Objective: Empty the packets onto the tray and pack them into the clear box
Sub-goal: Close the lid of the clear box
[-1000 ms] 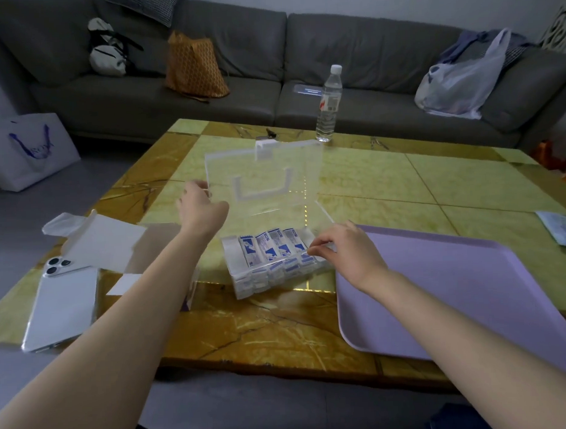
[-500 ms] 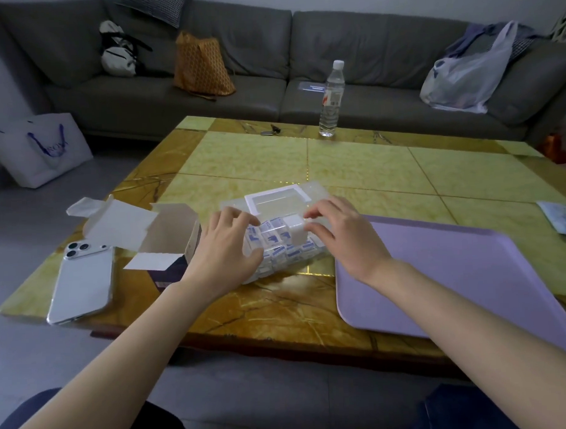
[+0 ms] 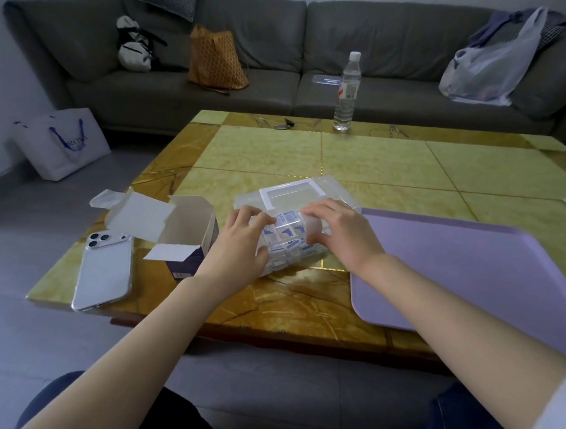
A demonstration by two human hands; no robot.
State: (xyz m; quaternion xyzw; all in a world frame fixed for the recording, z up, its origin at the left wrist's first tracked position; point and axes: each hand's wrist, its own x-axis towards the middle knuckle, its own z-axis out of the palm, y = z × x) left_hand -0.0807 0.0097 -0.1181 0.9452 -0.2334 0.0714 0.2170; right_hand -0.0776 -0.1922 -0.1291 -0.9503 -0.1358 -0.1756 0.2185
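My left hand [image 3: 241, 240] and right hand [image 3: 341, 234] both sit on the clear box [image 3: 335, 188], which rests on the tabletop [image 3: 273, 157] just beside the left edge of the tray [image 3: 469, 256]. My left fingers [image 3: 259, 215] are curled over the top of the box at its near left corner, with the thumb against the front wall, so that hand grips the box. My right fingers [image 3: 310, 210] are bent over the lid at the near right, thumb tucked under at the front, gripping it too. The box is thin, see-through plastic, rectangular, with a white rectangular frame moulded on its lid. Through the walls I see the packets [image 3: 285, 233], small flat white ones with blue print, standing packed in rows. The tray is a smooth, matt lilac rectangle with rounded corners and a shallow raised rim. The tabletop is glossy, stone-patterned, pale green panels framed by veined amber-brown borders. To my left stands an open cardboard carton [image 3: 185, 224], its white flaps folded out, dark print on its side, and beside it a silver phone [image 3: 100, 269] lies face down in a clear case. At the far edge a clear plastic water bottle [image 3: 346, 93] stands upright, in front of a grey fabric sofa [image 3: 365, 35].
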